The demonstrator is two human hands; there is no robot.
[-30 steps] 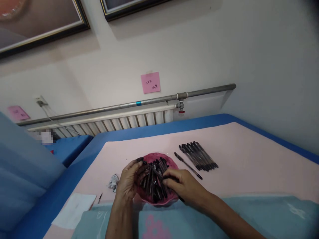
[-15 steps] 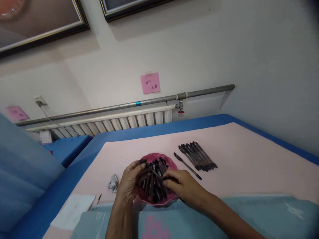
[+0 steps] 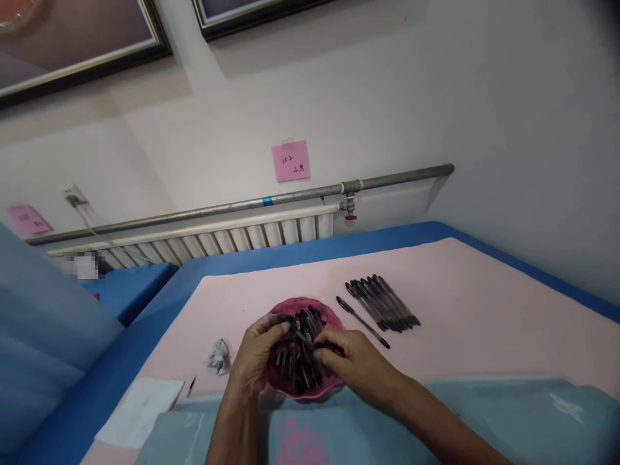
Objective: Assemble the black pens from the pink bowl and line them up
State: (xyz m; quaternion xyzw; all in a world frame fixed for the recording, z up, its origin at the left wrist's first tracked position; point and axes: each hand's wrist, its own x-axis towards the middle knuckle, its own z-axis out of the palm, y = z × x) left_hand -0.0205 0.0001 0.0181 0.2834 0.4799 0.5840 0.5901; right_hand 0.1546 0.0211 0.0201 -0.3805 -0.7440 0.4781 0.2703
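Over a dark pink bowl [image 3: 334, 316] my two hands hold one black pen [image 3: 303, 337] slantwise between them. At the pen's upper left end, my left hand [image 3: 256, 352] is closed, thumb against fingers. My right hand [image 3: 356, 361] pinches the lower right end. Several dark pens [image 3: 304, 374] and pen parts lie jumbled in the bowl, partly hidden by the hands. To the right of the bowl lies a single capped pen [image 3: 363, 321]. Beyond it a row of several capped pens [image 3: 383, 303] lies side by side.
A pink sheet [image 3: 465, 303] covers the blue table [image 3: 310, 250]. On the left are a crumpled wrapper [image 3: 219, 357], white paper [image 3: 140, 413] and a small thin dark piece [image 3: 192, 386]. Teal cloth [image 3: 484, 420] runs along the near edge. A radiator [image 3: 252, 239] stands behind.
My left hand has shifted slightly right along the pen, closer to my right hand. The loose pens on the sheet lie as before.
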